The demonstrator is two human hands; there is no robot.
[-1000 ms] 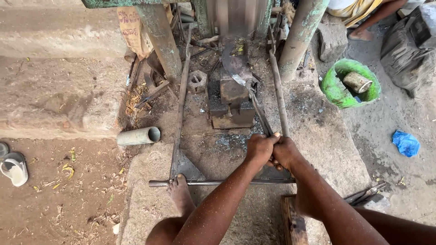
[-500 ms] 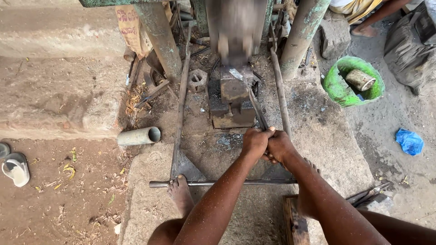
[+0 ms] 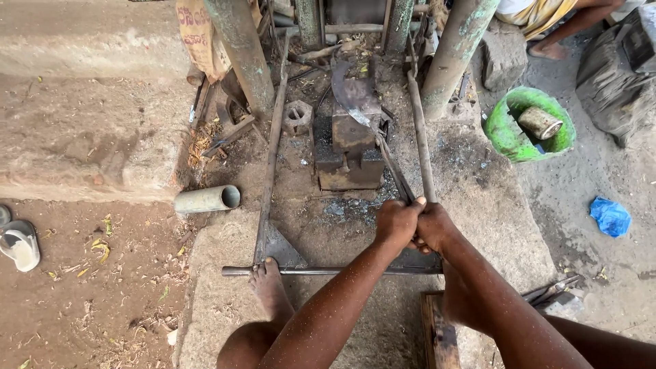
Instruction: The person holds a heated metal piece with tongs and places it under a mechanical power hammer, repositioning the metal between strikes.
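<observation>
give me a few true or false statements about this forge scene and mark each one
1. Both hands, left hand and right hand, grip the long tongs together. True.
2. The tongs hold a curved metal blade over the anvil block. True.
3. The green tub is empty. False: a metal can lies inside it.
4. The grey pipe piece stands upright. False: it lies on its side, open end facing right.
5. A bare foot rests on the horizontal steel rod. True.
6. The blue crumpled bag lies on the anvil block. False: it is on the ground at far right.
</observation>
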